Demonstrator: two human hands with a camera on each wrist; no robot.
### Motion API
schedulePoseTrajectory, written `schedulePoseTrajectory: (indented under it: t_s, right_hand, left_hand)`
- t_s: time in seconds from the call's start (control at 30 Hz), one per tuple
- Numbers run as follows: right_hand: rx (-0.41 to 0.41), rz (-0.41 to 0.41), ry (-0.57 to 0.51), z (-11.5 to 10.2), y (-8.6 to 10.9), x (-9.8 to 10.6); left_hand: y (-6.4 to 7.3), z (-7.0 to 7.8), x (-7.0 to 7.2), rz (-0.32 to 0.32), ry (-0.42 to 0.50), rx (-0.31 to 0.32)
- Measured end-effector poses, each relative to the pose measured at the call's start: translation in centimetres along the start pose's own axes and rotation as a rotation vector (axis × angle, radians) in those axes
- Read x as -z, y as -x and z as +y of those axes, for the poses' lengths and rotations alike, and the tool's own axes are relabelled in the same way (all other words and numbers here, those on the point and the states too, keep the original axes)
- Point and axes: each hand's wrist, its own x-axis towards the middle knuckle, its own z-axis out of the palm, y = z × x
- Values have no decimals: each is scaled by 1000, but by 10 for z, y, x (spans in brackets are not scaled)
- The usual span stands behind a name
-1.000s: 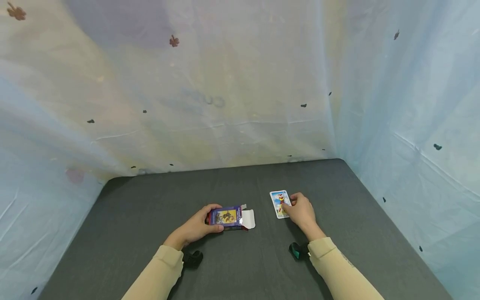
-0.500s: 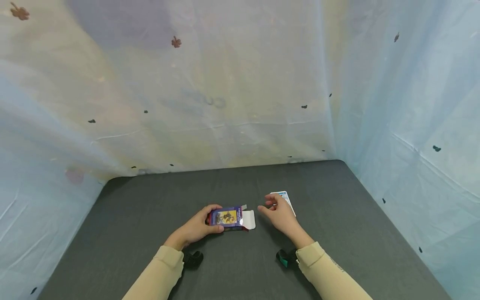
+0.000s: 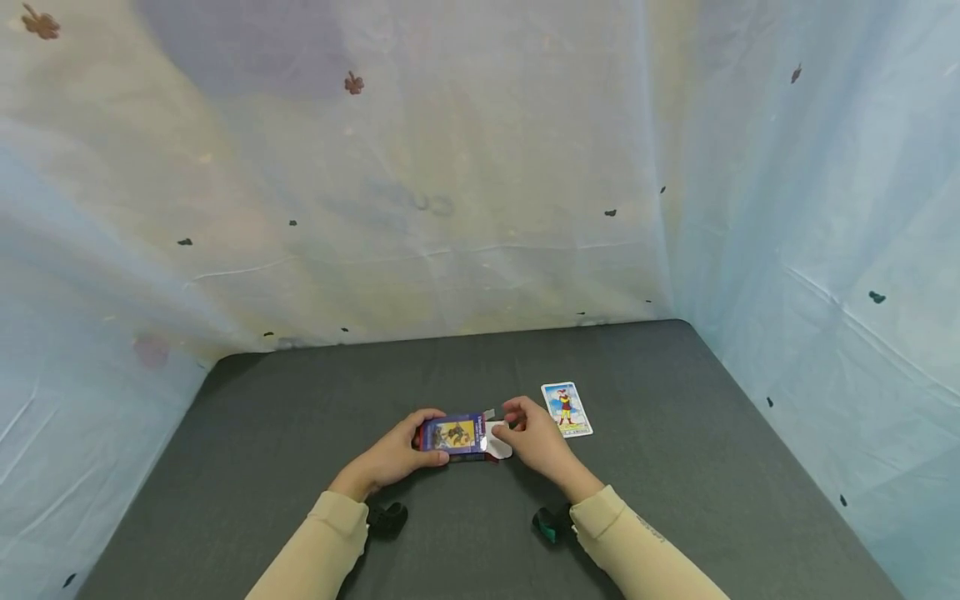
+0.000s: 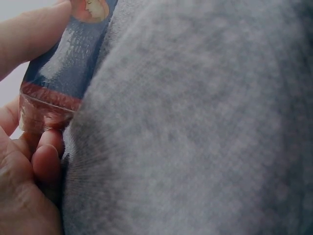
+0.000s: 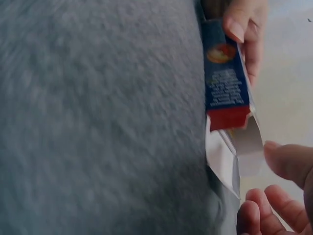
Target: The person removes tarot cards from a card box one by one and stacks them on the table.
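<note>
Pale, faintly patterned sheeting [image 3: 480, 167] fills the upper part of the head view and both side edges. Below it, the dark grey tabletop [image 3: 450, 533] spreads across the lower half. Two cream sleeves [image 3: 311, 546] come in from the bottom edge, left and right of centre.

At lower centre, the left hand [image 3: 393, 454] grips a small printed box [image 3: 453, 433], thumb along the near edge and fingers at the far one. The right hand [image 3: 536, 437] is at the box's open end, fingers loosely bent. In the right-wrist view its thumb and fingertips stand apart, with nothing seen between them; whether they touch the box cannot be told.

Right of that hand, in the head view, a picture card [image 3: 567, 410] lies face up on the tabletop. The white end flap [image 3: 495, 446] sticks out from the box's right end.

The work in hand seems to be at this mouth. To do it well, the left hand should hold the box firmly but without crushing its thin walls, while the right fingertips clear the flap and pinch lightly, drawing straight along the box so that nothing creases.
</note>
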Motion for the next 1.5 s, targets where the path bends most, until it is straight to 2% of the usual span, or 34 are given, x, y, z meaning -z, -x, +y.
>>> schedulePoseTrajectory:
  t_s: [0.17, 0.4, 0.7, 0.83, 0.97, 1.2, 1.43, 1.5]
  right_hand:
    - [13, -19, 34, 0, -1, -7]
    - [55, -37, 111, 1, -3, -13]
    - [66, -41, 238, 1, -10, -21]
    - [76, -14, 305, 1, -14, -26]
    - [49, -7, 344, -1, -17, -27]
    - [-33, -68, 301, -5, -18, -21]
    - [-121, -94, 104, -12, -17, -16]
    - [-126, -100, 86, -12, -16, -14]
  left_hand:
    - [0, 0, 0, -3, 4, -5]
    - [7, 13, -1, 1, 13, -4]
    - [1, 0, 2, 0, 0, -11]
    - [0, -2, 3, -6, 0, -21]
    - [0, -1, 3, -18, 1, -31]
    - [0, 1, 1, -27, -8, -29]
    - [-2, 0, 1, -17, -17, -31]
    - [-1, 1, 1, -13, -19, -23]
